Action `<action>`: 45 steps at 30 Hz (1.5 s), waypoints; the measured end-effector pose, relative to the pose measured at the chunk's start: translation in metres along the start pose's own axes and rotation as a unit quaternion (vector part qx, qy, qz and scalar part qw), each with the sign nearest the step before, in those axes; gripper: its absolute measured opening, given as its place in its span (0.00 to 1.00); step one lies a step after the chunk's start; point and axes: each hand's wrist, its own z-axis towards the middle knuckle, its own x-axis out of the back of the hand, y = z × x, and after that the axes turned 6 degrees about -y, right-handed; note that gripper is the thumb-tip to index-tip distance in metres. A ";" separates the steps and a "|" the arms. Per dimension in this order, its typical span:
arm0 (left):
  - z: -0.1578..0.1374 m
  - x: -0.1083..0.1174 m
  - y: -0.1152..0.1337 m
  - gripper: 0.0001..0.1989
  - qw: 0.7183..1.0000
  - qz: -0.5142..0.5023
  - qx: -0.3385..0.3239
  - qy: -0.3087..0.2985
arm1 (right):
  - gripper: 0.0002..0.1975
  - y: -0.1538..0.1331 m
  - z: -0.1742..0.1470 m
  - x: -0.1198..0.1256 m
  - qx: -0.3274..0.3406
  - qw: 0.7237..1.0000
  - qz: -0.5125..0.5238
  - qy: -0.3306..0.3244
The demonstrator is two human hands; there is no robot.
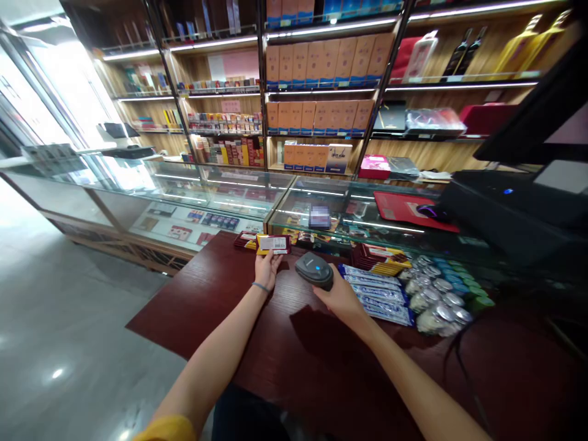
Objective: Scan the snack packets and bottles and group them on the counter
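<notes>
My left hand (267, 269) is closed on the lower edge of a flat maroon and yellow packet (274, 244), with its white barcode label facing me. Behind that, a small stack of similar packets (245, 241) lies at the far edge of the dark red wooden table (215, 300). In my right hand (342, 297) is a black handheld barcode scanner (315, 271), a blue light glowing on its top. Its head points left, toward the packet but apart from it. My right fingers are wrapped around the scanner's handle and partly hidden.
Right of the scanner lie more maroon and yellow packets (379, 258), blue and white sachets (379, 294) and several lidded jars (434, 300). A glass display counter (220, 193) borders the table's far side. A red mat (408, 211) with a mouse (432, 212) rests on the glass.
</notes>
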 end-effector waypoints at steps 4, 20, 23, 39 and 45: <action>0.000 0.002 -0.001 0.14 1.000 0.009 -0.007 -0.025 | 0.24 0.006 0.002 -0.002 0.023 1.000 -0.018 0.011; -0.003 -0.001 0.003 0.16 1.000 0.009 -0.022 -0.007 | 0.19 0.002 0.001 0.001 0.000 1.000 -0.006 0.005; -0.004 -0.002 0.005 0.17 0.999 0.032 -0.039 -0.003 | 0.17 -0.002 0.001 0.002 -0.002 1.000 -0.006 0.012; 0.036 0.032 0.078 0.08 0.759 0.528 -0.376 0.054 | 0.21 -0.011 -0.003 0.008 0.004 1.000 0.000 0.011; 0.037 0.048 0.091 0.11 0.535 0.749 -0.375 -0.106 | 0.21 -0.009 -0.002 0.009 -0.002 1.000 0.001 0.011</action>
